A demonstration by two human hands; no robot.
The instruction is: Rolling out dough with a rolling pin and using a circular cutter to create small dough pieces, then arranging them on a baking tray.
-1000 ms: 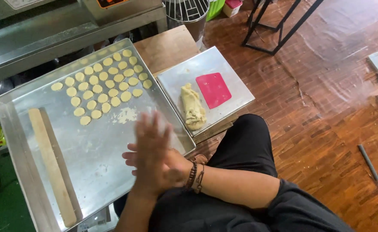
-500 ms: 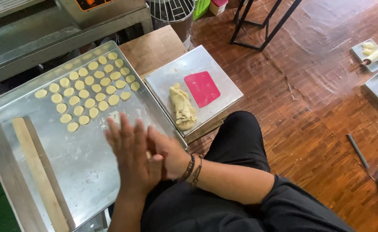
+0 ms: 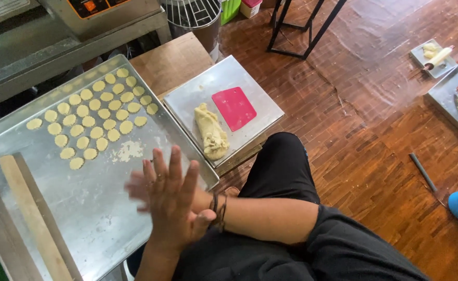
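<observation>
Palms pressed together, fingers (image 3: 174,169) over tray (image 3: 104,218)

Pale dough rounds (image 3: 94,118) in rows on steel tray (image 3: 98,218); crumbs (image 3: 128,151) beside.

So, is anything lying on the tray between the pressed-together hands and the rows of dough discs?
Only a small patch of crumbs lies on the big tray between the hands and the dough discs. The wooden stick lies off to the side, not between them.

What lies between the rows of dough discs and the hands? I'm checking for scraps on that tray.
In the head view, a small patch of dough crumbs lies on the large tray between the dough discs and the hands.
</observation>
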